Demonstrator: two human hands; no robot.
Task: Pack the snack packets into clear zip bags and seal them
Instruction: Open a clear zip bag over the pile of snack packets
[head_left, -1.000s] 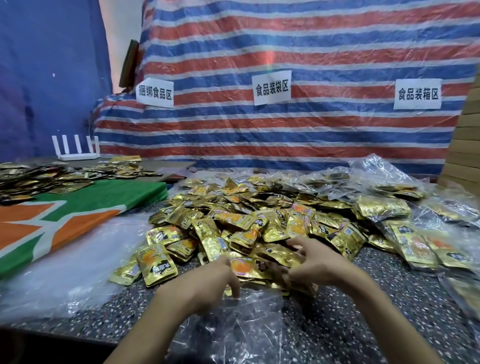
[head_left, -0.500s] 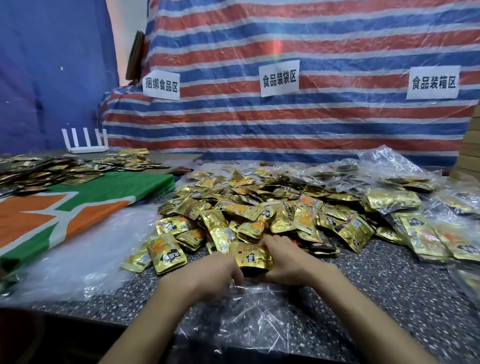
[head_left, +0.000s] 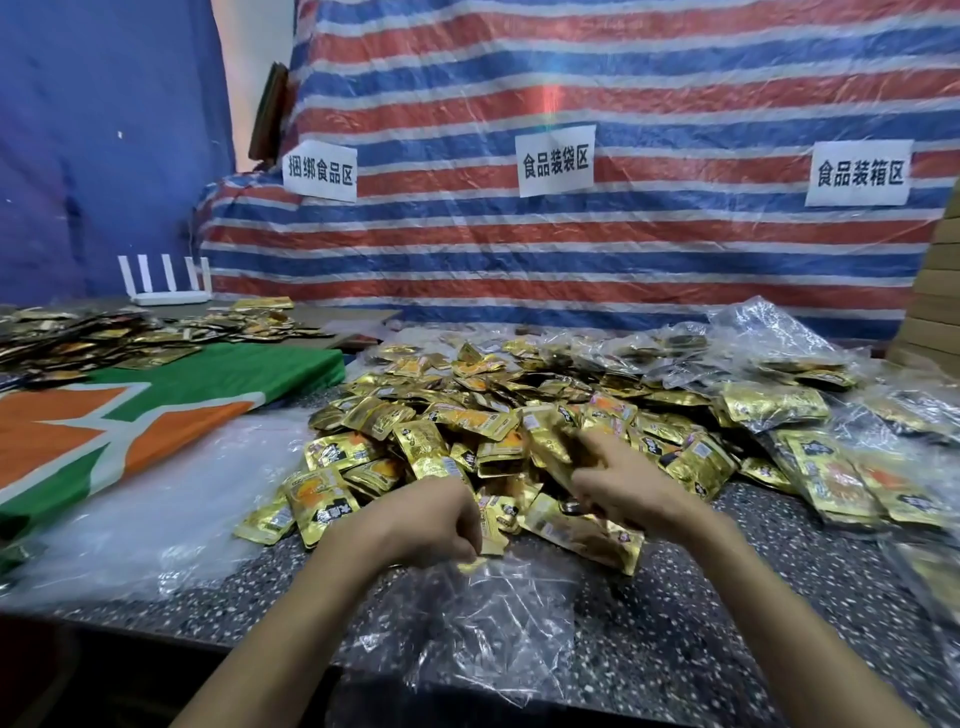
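One packet (head_left: 492, 538) pinched in my curled left hand (head_left: 426, 519) over the clear zip bag (head_left: 498, 618) at the worktop (head_left: 649, 623) near edge — my right hand (head_left: 618, 486) has left it for the pile (head_left: 467, 410) beyond (grip unclear), so filling continues.

You have bright, even light; foil packets (head_left: 467, 415) glare, your right hand (head_left: 618, 486) blurs, frame edges bow.

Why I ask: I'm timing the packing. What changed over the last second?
The hands parted: the right hand reached forward into the packet pile, fingers spread over packets. The left hand stays curled at the clear bag. Pile and bag unchanged.
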